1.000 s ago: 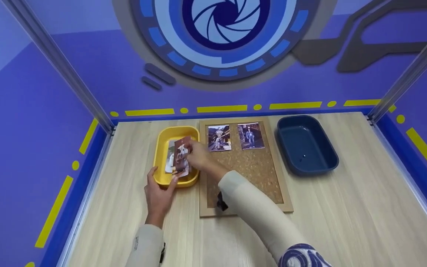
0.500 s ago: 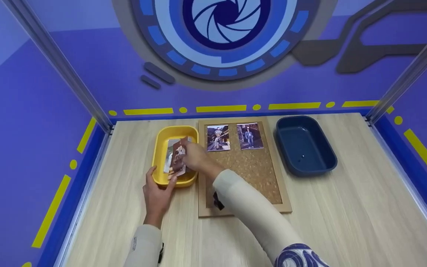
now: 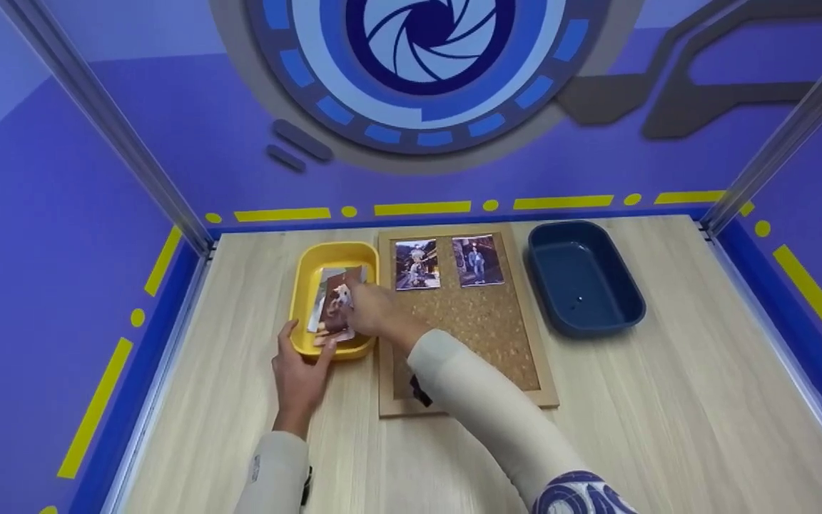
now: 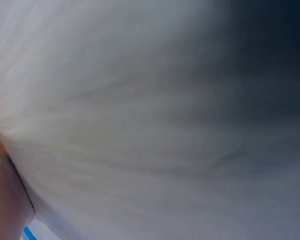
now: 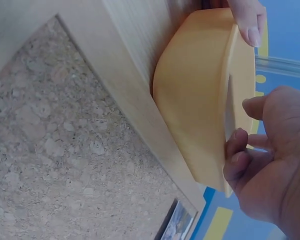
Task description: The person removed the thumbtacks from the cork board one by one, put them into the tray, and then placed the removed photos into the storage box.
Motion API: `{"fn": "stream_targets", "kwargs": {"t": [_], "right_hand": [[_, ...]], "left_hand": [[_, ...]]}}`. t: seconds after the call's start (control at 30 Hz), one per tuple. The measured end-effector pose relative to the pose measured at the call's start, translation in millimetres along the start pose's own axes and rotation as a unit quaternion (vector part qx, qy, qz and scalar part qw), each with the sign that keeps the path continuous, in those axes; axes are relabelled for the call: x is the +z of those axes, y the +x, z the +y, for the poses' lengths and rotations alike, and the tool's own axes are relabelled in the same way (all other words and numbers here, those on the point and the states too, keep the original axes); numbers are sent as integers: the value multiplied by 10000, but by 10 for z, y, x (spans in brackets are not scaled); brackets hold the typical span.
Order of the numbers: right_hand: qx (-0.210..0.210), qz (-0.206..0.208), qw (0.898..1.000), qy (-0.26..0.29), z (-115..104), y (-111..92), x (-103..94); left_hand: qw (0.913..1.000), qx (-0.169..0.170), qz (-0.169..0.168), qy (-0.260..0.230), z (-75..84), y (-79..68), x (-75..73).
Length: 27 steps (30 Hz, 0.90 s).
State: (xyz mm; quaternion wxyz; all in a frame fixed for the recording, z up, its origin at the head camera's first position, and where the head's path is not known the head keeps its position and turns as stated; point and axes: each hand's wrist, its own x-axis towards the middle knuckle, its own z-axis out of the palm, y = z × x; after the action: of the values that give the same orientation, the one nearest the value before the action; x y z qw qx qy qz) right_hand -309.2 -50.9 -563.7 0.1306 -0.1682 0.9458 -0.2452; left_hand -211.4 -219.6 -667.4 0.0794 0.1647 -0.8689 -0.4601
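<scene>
In the head view my left hand (image 3: pixel 300 375) holds the near-left corner of a yellow tray (image 3: pixel 300 285), thumb at the front rim and fingers along the left side. Inside lie overlapping photos: a reddish-brown photo (image 3: pixel 332 314) on top, a paler photo (image 3: pixel 315 318) showing underneath. My right hand (image 3: pixel 375 307) reaches over the tray's right rim, fingertips at the top photo. In the right wrist view that hand's bent fingers (image 5: pixel 237 142) and thumb stand apart at the tray's rim. The left wrist view is mostly sleeve.
A wood-framed cork board (image 3: pixel 475 321) lies right of the yellow tray, with a photo (image 3: pixel 417 264) at its upper left and another photo (image 3: pixel 477 260) at its upper right. Beyond it stands a dark blue tray (image 3: pixel 582 321). A patterned back wall (image 3: pixel 454 171) bounds the table (image 3: pixel 639 400).
The reddish-brown photo has shifted slightly left and lies lower over the paler one, with my right hand moving left along with it. My left hand keeps its hold on the yellow tray.
</scene>
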Motion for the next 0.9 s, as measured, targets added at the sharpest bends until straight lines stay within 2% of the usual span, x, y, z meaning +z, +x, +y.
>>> {"fn": "stream_targets", "kwargs": {"t": [0.2, 0.53, 0.73, 0.9], "right_hand": [[-81, 88, 9998, -135, -5, 10, -17], [54, 216, 9988, 444, 17, -42, -57], [-219, 622, 9971, 383, 117, -27, -146], [-381, 1026, 9916, 686, 289, -64, -278]], "left_hand": [[10000, 60, 14, 76, 3, 19, 11], [9999, 6, -93, -71, -6, 8, 34], [10000, 49, -4, -45, -10, 6, 34], [9999, 74, -7, -69, -6, 11, 18]]}}
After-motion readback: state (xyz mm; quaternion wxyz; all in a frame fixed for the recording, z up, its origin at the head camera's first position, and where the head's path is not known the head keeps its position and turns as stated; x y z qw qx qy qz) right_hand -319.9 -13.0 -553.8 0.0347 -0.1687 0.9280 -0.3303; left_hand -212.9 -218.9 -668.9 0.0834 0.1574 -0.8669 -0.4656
